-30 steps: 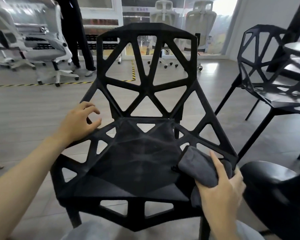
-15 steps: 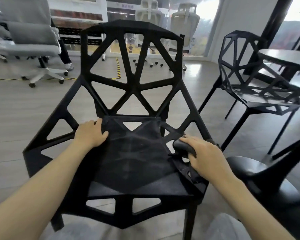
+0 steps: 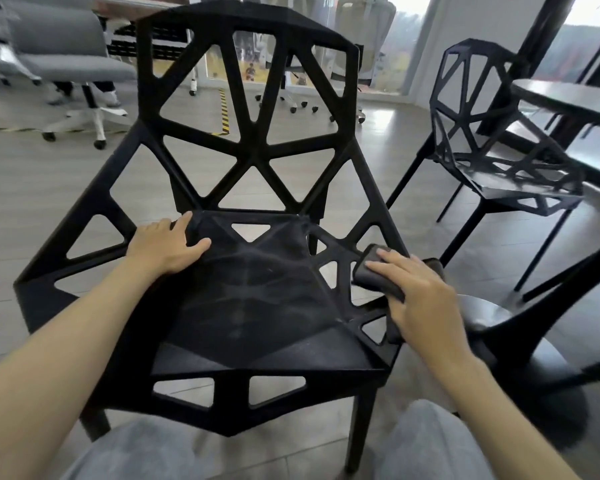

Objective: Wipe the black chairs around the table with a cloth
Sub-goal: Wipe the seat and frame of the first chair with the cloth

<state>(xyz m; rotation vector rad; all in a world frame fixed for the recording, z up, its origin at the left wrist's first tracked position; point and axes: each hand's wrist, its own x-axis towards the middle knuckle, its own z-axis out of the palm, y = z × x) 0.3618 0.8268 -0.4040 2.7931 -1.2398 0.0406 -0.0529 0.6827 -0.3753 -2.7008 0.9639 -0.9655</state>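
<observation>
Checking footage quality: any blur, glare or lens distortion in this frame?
Head view: wide-angle bowing toward the edges; left grey office chair motion-smeared; windows blown out behind the far chair; near black chair, both hands and cloth reasonably sharp.

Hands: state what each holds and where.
Right hand presses the folded grey cloth from on top against the chair; left hand rests flat on the seat.

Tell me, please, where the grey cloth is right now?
In the head view, the grey cloth lies under the right hand, pressed on the right side frame of the nearest black chair.
</observation>
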